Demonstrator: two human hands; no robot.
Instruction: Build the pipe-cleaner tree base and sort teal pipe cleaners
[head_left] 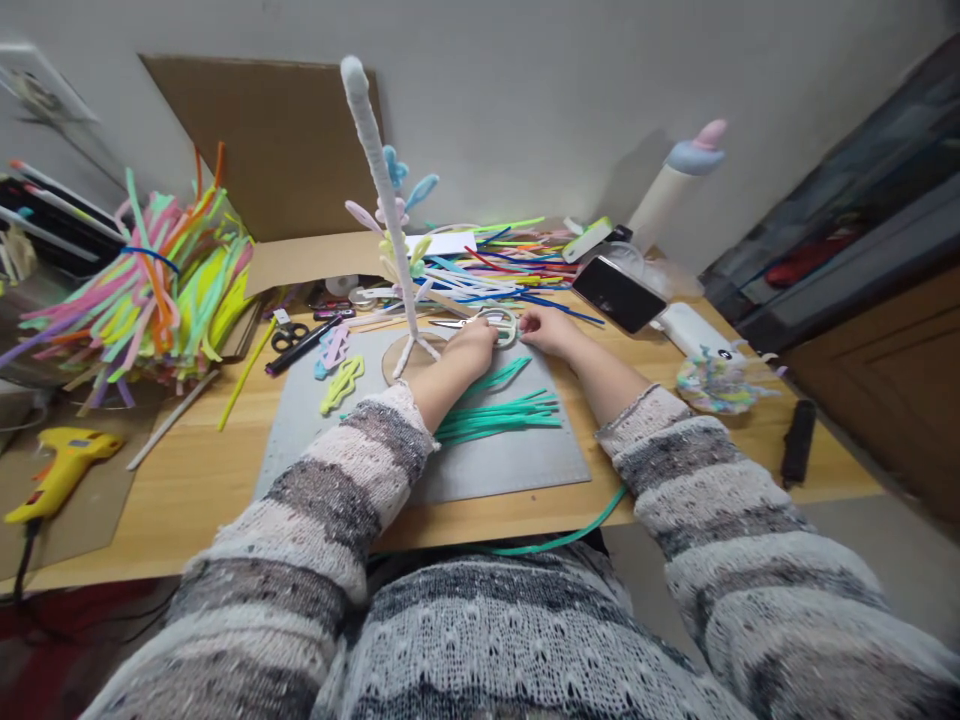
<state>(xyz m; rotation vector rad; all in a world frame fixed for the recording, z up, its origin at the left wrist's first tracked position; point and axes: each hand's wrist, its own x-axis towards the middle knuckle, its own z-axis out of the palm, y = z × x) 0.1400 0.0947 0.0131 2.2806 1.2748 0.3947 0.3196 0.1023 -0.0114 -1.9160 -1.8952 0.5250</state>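
Observation:
My left hand (474, 343) is over the grey mat beside the scissors (507, 328), fingers curled and mostly hidden behind its back. The scissors have pale handles and metal blades pointing left. My right hand (549, 329) is just right of the handles, fingertips pinched together; what they hold, if anything, is too small to make out. Green pipe cleaners (502, 418) lie in a bundle below my hands, with a bent green piece (510, 373) above them. A white wrapped stem (382, 180) stands upright left of my left hand on a round base (395, 358).
Yellow and pink-blue bent shapes (343, 385) lie on the mat (480, 485). A yellow glue gun (64, 465) and bundled pipe cleaners (150, 290) are left. A phone (619, 292) and white figure (694, 335) are right. One green pipe cleaner (562, 540) crosses the front edge.

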